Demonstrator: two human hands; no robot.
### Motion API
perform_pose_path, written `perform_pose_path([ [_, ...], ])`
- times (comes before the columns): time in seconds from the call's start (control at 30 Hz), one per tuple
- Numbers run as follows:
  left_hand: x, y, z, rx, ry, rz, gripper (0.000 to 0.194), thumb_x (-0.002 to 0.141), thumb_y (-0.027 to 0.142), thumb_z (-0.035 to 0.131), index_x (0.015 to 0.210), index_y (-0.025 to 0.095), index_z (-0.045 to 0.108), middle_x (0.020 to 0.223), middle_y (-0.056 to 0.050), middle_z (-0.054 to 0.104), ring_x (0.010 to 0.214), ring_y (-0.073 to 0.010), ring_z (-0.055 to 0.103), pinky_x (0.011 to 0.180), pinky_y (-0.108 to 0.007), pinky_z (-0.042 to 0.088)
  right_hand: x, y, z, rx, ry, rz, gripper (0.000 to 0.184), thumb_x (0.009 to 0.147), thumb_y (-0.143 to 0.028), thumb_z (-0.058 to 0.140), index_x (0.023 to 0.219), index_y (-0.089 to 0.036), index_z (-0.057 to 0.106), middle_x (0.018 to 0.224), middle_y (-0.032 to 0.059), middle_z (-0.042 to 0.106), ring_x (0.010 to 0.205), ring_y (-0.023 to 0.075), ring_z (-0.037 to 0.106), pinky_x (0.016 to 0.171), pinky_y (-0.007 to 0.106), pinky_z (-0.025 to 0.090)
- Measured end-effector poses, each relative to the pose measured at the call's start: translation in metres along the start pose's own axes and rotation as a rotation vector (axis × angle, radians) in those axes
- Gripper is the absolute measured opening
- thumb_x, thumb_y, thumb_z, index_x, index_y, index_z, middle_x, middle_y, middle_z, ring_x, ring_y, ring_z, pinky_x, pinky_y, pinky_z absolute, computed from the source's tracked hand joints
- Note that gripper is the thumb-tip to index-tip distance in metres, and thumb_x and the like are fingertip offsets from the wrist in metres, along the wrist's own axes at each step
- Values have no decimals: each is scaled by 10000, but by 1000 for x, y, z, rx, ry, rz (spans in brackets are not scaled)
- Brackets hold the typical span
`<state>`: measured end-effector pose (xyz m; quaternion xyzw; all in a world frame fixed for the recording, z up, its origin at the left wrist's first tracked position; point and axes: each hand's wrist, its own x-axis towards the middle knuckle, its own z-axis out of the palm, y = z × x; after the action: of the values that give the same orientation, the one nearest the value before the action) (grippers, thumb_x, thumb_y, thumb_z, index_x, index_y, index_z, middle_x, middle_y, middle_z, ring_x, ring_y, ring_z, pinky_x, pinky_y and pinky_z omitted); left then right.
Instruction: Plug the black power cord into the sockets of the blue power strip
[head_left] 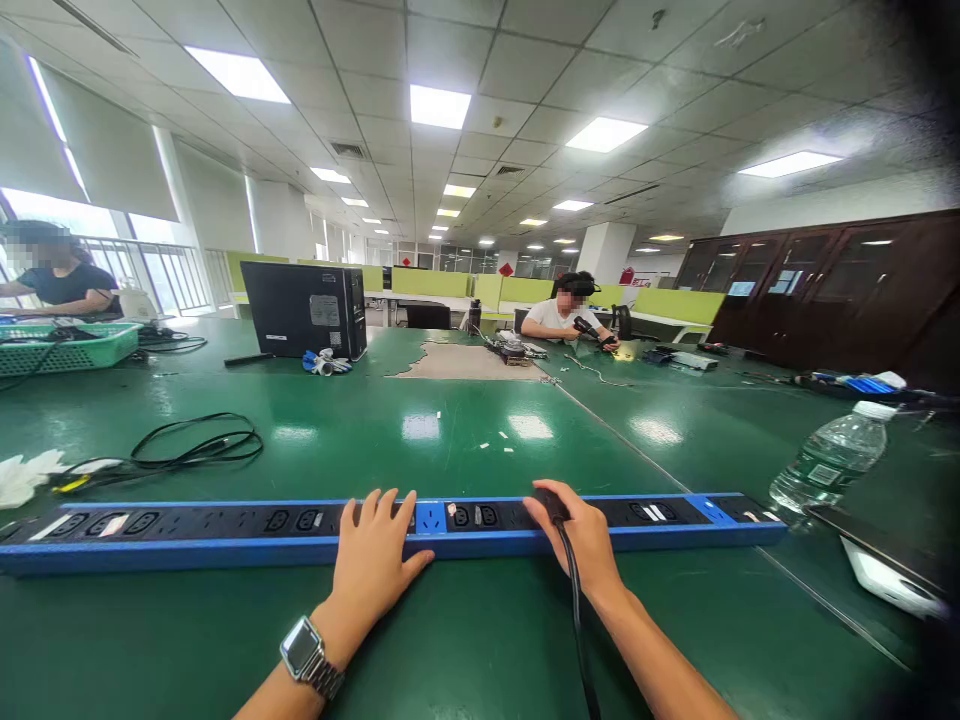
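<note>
A long blue power strip (225, 550) with black socket panels lies across the green table in front of me. My left hand (379, 550), with a watch (304, 650) on its wrist, rests on the strip left of its middle. Its fingers are spread over the sockets and the thumb lies along the front side. Farther right, my right hand (589, 545) grips a black power plug (551, 503) at the strip's sockets. How far the plug sits in a socket is hidden by the fingers. Its black cord (576, 600) runs down toward me.
A water bottle (832, 458) stands at the right. Behind the strip lie a coiled black cable (199, 445) and white gloves (30, 478). A black computer tower (300, 310) and green basket (82, 350) stand farther back. One person sits across the table, another at far left.
</note>
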<state>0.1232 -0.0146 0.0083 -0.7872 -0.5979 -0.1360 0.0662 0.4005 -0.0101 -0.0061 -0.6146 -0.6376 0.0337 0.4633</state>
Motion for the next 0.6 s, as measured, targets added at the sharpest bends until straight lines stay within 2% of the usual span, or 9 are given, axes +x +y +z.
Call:
perform_pose_path([
  [0.13,1,0,-2,-6,-30,-6,656,815,448,638,1408,223,468,1422,-136,509,1347,-354,391,1112,-580,236,-1,-15,10,-15,-42,-64,409,859,-558,532,1047,-217,656,931,63,732,797,203,684,735,305,513],
  [0.33,1,1,-5,-101,-65,-4,647,827,455,603,1415,229,454,1443,-126,491,1372,-354,366,1127,-603,207,-8,-22,13,-122,-74,-62,352,888,-525,504,1039,-241,648,929,43,727,853,214,684,750,314,508],
  [0.43,2,12,-8,-176,-82,39,648,825,444,611,1411,216,454,1449,-130,484,1373,-349,371,1134,-610,202,-10,-22,13,-130,-53,-88,339,895,-497,501,1046,-231,647,959,54,727,873,214,686,791,323,512],
  [0.6,7,43,-11,-293,-59,183,629,829,395,625,1398,192,454,1419,-122,516,1355,-318,403,1159,-607,161,-10,-19,14,-97,-40,-90,340,894,-493,505,1057,-233,652,997,55,729,905,214,689,813,321,515],
])
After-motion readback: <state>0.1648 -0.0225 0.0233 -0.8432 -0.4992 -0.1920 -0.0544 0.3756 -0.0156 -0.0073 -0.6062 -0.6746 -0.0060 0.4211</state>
